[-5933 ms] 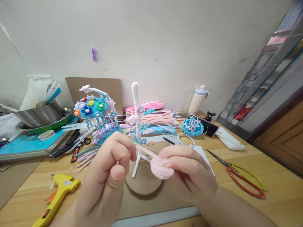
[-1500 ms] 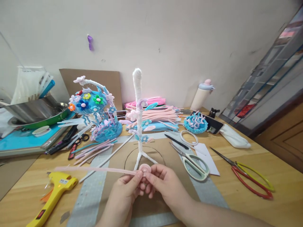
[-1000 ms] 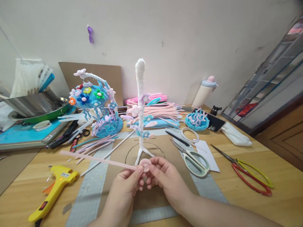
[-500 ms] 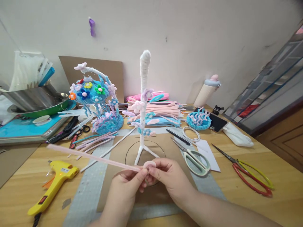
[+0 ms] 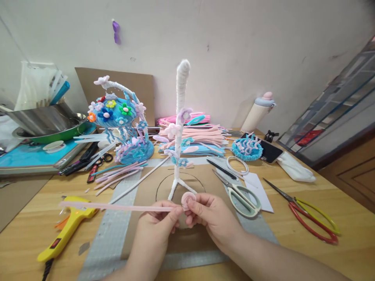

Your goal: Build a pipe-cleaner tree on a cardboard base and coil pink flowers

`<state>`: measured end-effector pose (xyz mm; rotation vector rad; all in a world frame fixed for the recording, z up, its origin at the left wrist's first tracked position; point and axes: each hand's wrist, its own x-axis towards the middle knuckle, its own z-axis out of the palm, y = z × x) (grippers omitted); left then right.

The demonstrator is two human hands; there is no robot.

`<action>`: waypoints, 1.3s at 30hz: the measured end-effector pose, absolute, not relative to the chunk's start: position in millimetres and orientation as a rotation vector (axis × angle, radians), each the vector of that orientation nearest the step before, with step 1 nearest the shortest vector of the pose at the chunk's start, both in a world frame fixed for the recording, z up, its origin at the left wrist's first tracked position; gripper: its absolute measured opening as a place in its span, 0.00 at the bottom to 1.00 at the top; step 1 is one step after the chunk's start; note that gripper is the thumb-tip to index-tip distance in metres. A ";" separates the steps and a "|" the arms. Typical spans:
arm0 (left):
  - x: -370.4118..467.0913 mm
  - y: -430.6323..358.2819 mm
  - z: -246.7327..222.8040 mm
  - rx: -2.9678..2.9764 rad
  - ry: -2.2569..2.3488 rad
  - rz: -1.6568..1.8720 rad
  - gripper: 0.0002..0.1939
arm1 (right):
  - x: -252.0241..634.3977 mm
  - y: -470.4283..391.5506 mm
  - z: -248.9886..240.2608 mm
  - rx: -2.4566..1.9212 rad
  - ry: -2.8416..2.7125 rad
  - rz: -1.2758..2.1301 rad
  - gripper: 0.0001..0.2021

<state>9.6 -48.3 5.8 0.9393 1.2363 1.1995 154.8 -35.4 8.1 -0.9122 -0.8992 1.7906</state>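
A pale pink pipe cleaner stretches out to the left from my left hand, which pinches it between thumb and fingers. Its right end is wound into a flat coil that my right hand grips, thumb across its face. Just beyond my hands rises a white wrapped stand on splayed legs, with pink, purple and blue fuzzy flowers along its stem. It stands on a cardboard sheet with a drawn circle, partly hidden by my hands.
To the left lie a yellow glue gun and a finished blue flowered piece. Pipe cleaner bundles lie behind the stand. On the right are green-handled scissors, red-and-yellow scissors and a phone.
The coil has turned so its spiral face shows more fully. The pipe cleaner's free end has dropped, and the strand now lies nearly level, passing in front of the glue gun.
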 end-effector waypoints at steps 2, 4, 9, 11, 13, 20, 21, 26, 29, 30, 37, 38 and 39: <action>9.0 -46.5 6.3 0.915 1.226 1.202 0.15 | 154.9 -35.6 8.2 -0.937 -0.912 1.795 0.16; 8.3 -45.2 7.3 0.903 1.207 1.203 0.14 | 155.3 -35.9 8.2 -0.961 -0.928 1.806 0.16; 6.6 -45.7 10.1 0.874 1.237 1.180 0.13 | 158.0 -34.4 8.6 -0.961 -0.988 1.860 0.16; 6.1 -46.4 10.9 0.881 1.241 1.178 0.13 | 160.2 -32.6 10.2 -0.959 -1.050 1.855 0.15; 5.3 -46.4 11.7 0.884 1.249 1.170 0.13 | 162.8 -30.6 12.7 -0.975 -1.133 1.832 0.16; -4.7 -36.5 18.0 1.035 1.132 0.910 0.14 | 169.0 -25.6 16.6 -1.101 -1.342 1.736 0.16; -6.3 -34.8 19.2 1.045 1.118 0.894 0.13 | 169.2 -24.7 15.8 -1.102 -1.338 1.729 0.17; -9.5 -31.9 23.6 1.044 1.157 0.952 0.09 | 168.7 -21.9 12.4 -1.094 -1.233 1.764 0.17; -8.2 -31.9 24.9 0.952 1.135 0.977 0.10 | 168.3 -22.3 13.0 -1.079 -1.215 1.803 0.17; -7.7 -32.0 25.4 0.930 1.120 0.973 0.11 | 168.3 -22.4 13.4 -1.079 -1.225 1.813 0.17; -7.4 -34.4 27.6 0.949 1.134 0.926 0.11 | 168.7 -25.1 14.7 -1.165 -1.341 1.780 0.17; -7.2 -34.6 27.5 0.965 1.142 0.920 0.11 | 168.2 -26.0 14.7 -1.190 -1.359 1.763 0.17; -6.8 -34.7 27.5 0.981 1.152 0.916 0.11 | 167.6 -27.0 14.8 -1.208 -1.374 1.743 0.16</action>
